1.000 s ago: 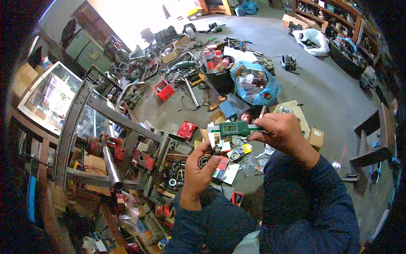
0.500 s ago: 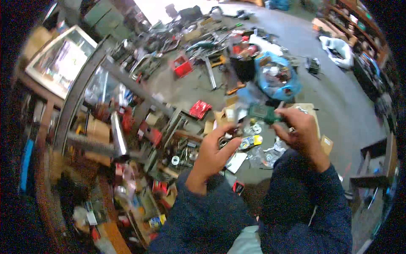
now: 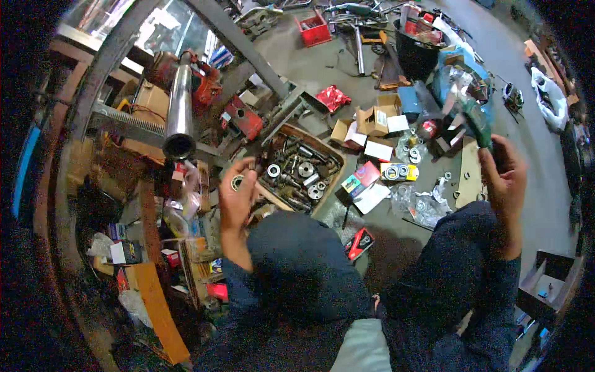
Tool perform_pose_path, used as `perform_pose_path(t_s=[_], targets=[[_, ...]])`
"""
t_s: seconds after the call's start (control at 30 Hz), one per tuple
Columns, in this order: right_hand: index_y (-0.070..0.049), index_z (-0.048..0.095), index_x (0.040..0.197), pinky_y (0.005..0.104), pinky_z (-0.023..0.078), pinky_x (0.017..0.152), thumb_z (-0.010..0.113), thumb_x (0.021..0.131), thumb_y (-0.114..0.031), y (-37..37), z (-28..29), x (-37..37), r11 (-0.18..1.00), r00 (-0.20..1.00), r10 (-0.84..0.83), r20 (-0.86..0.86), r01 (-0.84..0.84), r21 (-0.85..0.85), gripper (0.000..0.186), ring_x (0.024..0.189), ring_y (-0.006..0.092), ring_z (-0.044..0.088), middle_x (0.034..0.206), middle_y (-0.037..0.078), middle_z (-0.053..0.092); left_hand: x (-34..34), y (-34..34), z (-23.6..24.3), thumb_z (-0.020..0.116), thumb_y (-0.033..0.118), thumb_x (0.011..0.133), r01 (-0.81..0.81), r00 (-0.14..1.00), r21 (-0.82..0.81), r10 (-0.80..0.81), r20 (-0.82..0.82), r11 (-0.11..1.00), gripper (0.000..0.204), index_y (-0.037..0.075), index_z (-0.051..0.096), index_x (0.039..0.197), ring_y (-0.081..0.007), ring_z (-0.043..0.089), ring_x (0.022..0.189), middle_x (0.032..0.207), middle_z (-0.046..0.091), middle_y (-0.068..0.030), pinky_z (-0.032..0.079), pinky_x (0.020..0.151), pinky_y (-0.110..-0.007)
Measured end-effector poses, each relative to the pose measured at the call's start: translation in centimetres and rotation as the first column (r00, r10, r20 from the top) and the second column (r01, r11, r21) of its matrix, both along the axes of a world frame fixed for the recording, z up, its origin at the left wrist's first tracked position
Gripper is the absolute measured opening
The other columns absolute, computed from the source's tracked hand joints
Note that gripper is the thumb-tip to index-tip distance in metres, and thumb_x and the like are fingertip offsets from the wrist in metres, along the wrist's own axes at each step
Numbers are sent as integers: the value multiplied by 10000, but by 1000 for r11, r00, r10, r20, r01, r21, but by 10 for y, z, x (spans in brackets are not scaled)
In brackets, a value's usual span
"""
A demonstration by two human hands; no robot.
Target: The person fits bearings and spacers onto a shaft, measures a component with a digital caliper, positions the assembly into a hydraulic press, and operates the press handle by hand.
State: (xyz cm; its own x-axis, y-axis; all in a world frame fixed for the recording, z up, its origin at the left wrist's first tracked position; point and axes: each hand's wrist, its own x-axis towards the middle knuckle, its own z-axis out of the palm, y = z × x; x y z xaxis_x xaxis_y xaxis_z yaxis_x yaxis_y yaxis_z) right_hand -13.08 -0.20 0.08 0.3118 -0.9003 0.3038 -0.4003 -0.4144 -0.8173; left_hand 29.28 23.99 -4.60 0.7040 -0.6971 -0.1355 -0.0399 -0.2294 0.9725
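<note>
My left hand (image 3: 233,201) is raised beside the wooden parts tray, its fingers curled around a small metal ring, apparently a bearing (image 3: 237,181). Out to the right, my right hand (image 3: 507,177) pinches a green flat packet (image 3: 476,124) by its lower end; motion blurs it, so its exact kind is unclear. The wooden tray (image 3: 338,180) holds greasy metal parts, among them several rings and a hub. Between my hands on the floor lie a yellow box with bearings printed on it (image 3: 398,172), a pink-and-teal box (image 3: 361,180) and clear plastic bags (image 3: 427,208).
Open cardboard boxes (image 3: 374,121) stand beyond the tray. A chrome pipe (image 3: 180,105) juts from the metal frame on the left. Behind the packet is a blue bag (image 3: 455,68) near a black bin (image 3: 416,53). A red-and-black box (image 3: 361,243) lies between my knees.
My hands have moved apart, the left toward the tray's side and the right outward with the green packet. The view has shifted, bringing the tray and floor boxes into clearer sight.
</note>
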Motion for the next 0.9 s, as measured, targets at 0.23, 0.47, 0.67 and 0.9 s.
perform_pose_path(t_s=[0.23, 0.47, 0.67, 0.9], targets=[[29, 609, 1143, 227, 470, 736, 658, 921, -99, 0, -15, 16, 998, 996, 12, 89, -17, 57, 261, 851, 92, 593, 958, 38, 659, 34, 66, -213, 704, 271, 883, -247, 965, 249, 215, 150, 936, 361, 99, 627, 1190, -77, 546, 694, 904, 634, -20, 460, 607, -232], [35, 608, 1186, 239, 487, 781, 643, 940, -140, 2, -21, 35, 999, 994, 15, -105, -11, 42, 304, 897, 121, 620, 1024, 72, 679, 27, 69, -260, 670, 275, 921, -209, 966, 52, 198, 166, 976, 336, 16, 617, 1129, -69, 536, 685, 852, 623, 3, 446, 598, -224], [-32, 628, 1167, 173, 357, 602, 648, 946, -268, 7, -13, 47, 990, 990, -47, -137, 65, 126, 325, 714, 10, 489, 862, -51, 603, -7, 57, -225, 693, 219, 904, -79, 945, 65, 95, -312, 995, 242, 66, 589, 1061, -86, 564, 770, 840, 590, -13, 471, 680, -233], [-39, 667, 1128, 176, 356, 557, 674, 925, -276, 14, 8, 25, 977, 991, -119, -61, 128, 171, 312, 663, 17, 497, 844, -50, 638, -72, 6, -242, 622, -21, 862, 394, 893, -161, -418, -168, 905, 391, 48, 511, 1231, -90, 514, 893, 994, 544, -13, 434, 823, -239]])
